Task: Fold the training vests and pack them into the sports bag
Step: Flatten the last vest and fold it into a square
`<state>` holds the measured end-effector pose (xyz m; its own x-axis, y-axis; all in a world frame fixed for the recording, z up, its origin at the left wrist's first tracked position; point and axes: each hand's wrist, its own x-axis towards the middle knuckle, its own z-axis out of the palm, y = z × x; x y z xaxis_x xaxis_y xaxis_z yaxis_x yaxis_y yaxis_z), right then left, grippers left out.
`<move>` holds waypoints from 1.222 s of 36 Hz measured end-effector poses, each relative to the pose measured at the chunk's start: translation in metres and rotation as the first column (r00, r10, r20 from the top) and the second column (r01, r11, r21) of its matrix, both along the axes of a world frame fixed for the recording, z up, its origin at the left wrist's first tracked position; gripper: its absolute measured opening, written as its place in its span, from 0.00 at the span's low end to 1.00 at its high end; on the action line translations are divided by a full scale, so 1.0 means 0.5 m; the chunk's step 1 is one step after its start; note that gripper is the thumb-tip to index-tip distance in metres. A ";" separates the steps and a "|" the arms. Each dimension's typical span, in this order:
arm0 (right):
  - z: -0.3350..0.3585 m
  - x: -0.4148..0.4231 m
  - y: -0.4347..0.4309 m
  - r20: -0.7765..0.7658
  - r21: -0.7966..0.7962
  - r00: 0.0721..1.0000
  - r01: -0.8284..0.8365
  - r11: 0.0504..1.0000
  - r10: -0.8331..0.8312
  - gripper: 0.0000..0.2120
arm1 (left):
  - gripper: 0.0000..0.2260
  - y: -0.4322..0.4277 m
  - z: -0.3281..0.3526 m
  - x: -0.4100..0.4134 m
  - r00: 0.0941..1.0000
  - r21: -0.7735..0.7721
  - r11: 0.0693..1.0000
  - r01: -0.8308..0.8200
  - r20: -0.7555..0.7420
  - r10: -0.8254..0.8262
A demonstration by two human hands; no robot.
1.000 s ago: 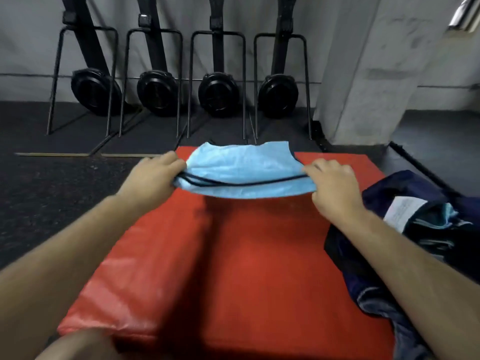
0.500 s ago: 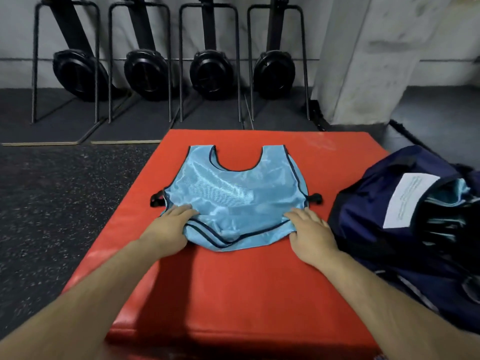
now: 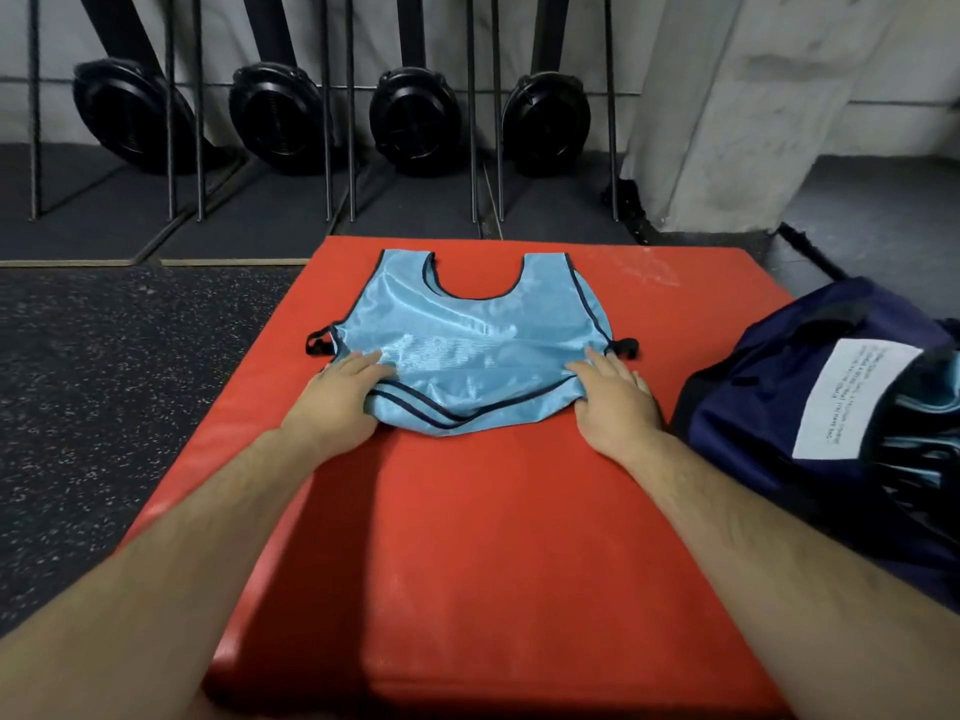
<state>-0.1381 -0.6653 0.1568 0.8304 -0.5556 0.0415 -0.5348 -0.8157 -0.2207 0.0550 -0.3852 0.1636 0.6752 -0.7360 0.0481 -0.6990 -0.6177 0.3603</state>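
The training vest [image 3: 467, 345] is light blue, glossy mesh with dark navy binding along the neckline, armholes and hem. It lies face-up on the far half of the red mat [image 3: 467, 537], with the scooped neck pointing away from the person and the two shoulder tabs spread flat. The near hem is rumpled and doubled over itself between the hands, so two dark trim lines show there. A black elastic loop sticks out at each side: one on the left [image 3: 317, 341] and one on the right [image 3: 626, 348].

The left grip [image 3: 343, 392] rests on the vest's near left corner and the right grip [image 3: 615, 402] on its near right corner. Both are wide, with fingers straight and flat on the cloth, pressing it to the mat rather than clasping it.

The navy sports bag [image 3: 769, 356] sits on the right, touching the mat's edge, with its mouth open. It carries one white label [image 3: 852, 397]. More light blue fabric [image 3: 930, 407] is visible inside, but the number of pieces cannot be told.

In total there are one vest on the mat, one bag, one mat and two hands. Four black round-housed machines [image 3: 415, 119] stand against the far wall on the dark speckled floor [image 3: 130, 381], beside one grey pillar [image 3: 727, 96].
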 end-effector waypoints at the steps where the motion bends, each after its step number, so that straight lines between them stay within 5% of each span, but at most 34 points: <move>1: 0.004 -0.016 0.006 0.014 -0.031 1.000 -0.020 0.999 0.020 0.26 | 0.29 0.012 0.003 -0.007 1.000 -0.007 1.000 0.020 0.010 -0.019; 16: 0.034 -0.257 0.134 0.028 -0.126 0.968 -0.244 0.962 0.249 0.12 | 0.10 0.180 0.016 -0.170 0.953 -0.020 0.980 0.196 0.238 -0.186; 21: 0.034 -0.310 0.157 0.031 -0.135 0.961 -0.269 0.954 0.275 0.13 | 0.11 0.225 0.003 -0.216 0.938 0.012 0.974 0.227 0.267 -0.222; 27: 0.017 -0.360 0.171 0.128 -0.055 0.952 -0.272 0.961 0.277 0.08 | 0.07 0.254 -0.003 -0.269 0.963 0.020 0.972 0.235 0.129 -0.236; 37: -0.005 -0.390 0.207 0.128 -0.420 0.931 -0.261 0.869 0.341 0.11 | 0.12 0.268 -0.010 -0.297 0.945 0.035 0.980 0.198 0.257 -0.200; 44: 0.000 -0.420 0.206 0.101 -0.376 0.930 -0.292 0.879 0.353 0.06 | 0.15 0.302 -0.009 -0.300 0.961 0.094 0.983 0.155 0.215 -0.172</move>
